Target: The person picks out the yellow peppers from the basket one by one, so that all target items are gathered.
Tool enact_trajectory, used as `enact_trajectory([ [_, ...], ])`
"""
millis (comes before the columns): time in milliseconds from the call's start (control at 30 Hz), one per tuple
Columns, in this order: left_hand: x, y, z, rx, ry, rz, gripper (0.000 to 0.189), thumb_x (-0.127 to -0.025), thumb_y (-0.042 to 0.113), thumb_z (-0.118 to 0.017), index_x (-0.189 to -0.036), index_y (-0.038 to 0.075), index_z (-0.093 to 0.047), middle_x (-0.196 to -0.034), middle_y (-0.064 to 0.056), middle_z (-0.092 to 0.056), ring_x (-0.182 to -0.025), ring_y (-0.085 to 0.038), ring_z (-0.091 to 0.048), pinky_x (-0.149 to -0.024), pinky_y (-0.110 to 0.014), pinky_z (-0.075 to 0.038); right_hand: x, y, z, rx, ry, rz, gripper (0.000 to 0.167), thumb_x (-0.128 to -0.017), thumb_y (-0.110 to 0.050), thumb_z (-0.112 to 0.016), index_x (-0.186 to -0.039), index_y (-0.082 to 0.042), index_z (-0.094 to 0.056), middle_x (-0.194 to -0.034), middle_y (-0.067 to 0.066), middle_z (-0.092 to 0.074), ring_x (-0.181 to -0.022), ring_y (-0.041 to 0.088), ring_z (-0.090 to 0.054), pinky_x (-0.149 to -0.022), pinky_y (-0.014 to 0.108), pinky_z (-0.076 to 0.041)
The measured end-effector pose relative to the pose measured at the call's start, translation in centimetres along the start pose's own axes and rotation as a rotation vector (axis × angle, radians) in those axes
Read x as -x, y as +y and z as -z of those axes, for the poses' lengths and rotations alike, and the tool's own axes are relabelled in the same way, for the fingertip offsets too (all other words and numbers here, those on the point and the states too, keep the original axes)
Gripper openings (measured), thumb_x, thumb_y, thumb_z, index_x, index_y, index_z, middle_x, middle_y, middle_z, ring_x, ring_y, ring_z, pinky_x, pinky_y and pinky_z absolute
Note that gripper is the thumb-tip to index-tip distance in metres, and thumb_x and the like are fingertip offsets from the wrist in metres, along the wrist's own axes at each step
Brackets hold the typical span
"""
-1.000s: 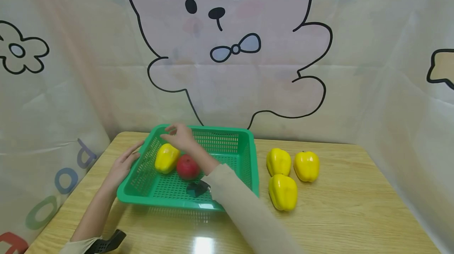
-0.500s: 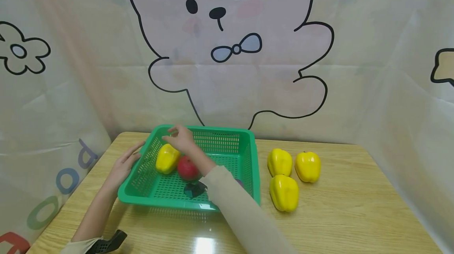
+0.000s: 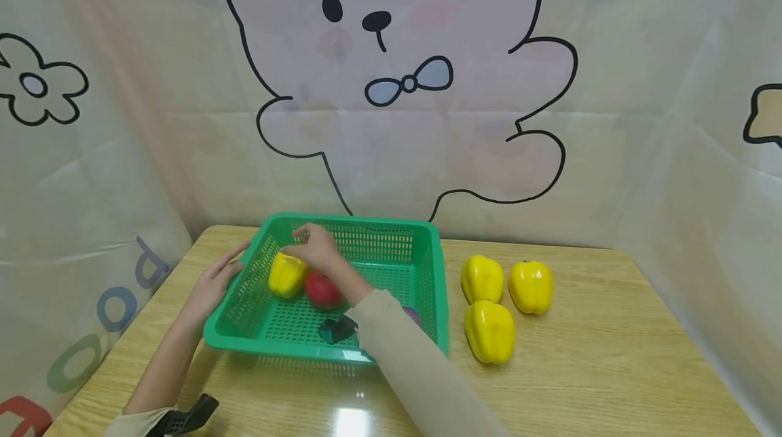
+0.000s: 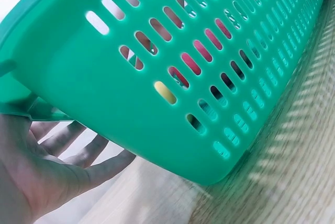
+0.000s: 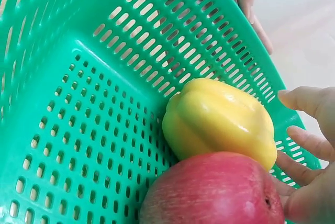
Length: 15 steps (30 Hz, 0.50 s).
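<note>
Inside the green plastic basket (image 3: 244, 338), a yellow bell pepper (image 3: 286, 277) lies against a red, apple-like fruit (image 3: 322, 290). My right hand (image 3: 314, 247) is over the far side of the pepper with its fingers apart. In the right wrist view, those fingers (image 5: 309, 145) are spread beside the pepper's end and enclose nothing. My left hand (image 3: 210, 291) rests along the basket's left side. The left wrist view shows its fingers (image 4: 107, 169) extended against the outer wall below the rim. Part of a purple thing (image 3: 412, 315) shows beside the right sleeve, which hides the rest.
To the basket's right, three more yellow bell peppers (image 3: 489, 332) stand grouped on the wooden table (image 3: 586, 369). A printed cloth backdrop (image 3: 611, 172) rises behind the table and at both sides. A black wrist mount (image 3: 186, 416) sits on the left forearm.
My right hand has lowered slightly toward the yellow bell pepper in the basket. The right sleeve has shifted, uncovering part of the purple thing. The left hand keeps its place on the basket.
</note>
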<state>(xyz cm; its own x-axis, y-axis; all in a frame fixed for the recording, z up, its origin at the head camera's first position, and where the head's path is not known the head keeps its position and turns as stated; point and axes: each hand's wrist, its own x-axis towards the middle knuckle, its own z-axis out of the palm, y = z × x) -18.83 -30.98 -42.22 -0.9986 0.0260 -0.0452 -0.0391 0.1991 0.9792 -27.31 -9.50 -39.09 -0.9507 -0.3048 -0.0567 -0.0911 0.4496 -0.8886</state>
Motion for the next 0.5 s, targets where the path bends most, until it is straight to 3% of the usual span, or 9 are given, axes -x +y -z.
enact_trajectory([
  [200,-0.09,0.00,0.01,-0.005,-0.007,-0.009,0.063,-0.116,0.038,-0.041,-0.170,0.011,-0.023,-0.112,0.021,-0.067,-0.091,-0.006,-0.069,-0.077,-0.028,-0.060,-0.06,0.24,0.05,0.043,-0.031,-0.007,0.042,-0.093,-0.021,-0.083,-0.129,-0.004,-0.071,-0.123,0.011,-0.069,-0.105,0.020,-0.062,-0.080,0.025,-0.057],
  [500,-0.07,-0.01,0.02,-0.006,-0.011,-0.005,0.063,-0.116,0.039,-0.041,-0.170,0.012,-0.022,-0.114,0.023,-0.066,-0.093,-0.006,-0.069,-0.078,-0.028,-0.060,-0.49,0.72,0.12,0.098,-0.076,0.002,0.048,-0.090,-0.019,-0.086,-0.132,-0.002,-0.069,-0.131,0.012,-0.068,-0.106,0.019,-0.064,-0.085,0.023,-0.056],
])
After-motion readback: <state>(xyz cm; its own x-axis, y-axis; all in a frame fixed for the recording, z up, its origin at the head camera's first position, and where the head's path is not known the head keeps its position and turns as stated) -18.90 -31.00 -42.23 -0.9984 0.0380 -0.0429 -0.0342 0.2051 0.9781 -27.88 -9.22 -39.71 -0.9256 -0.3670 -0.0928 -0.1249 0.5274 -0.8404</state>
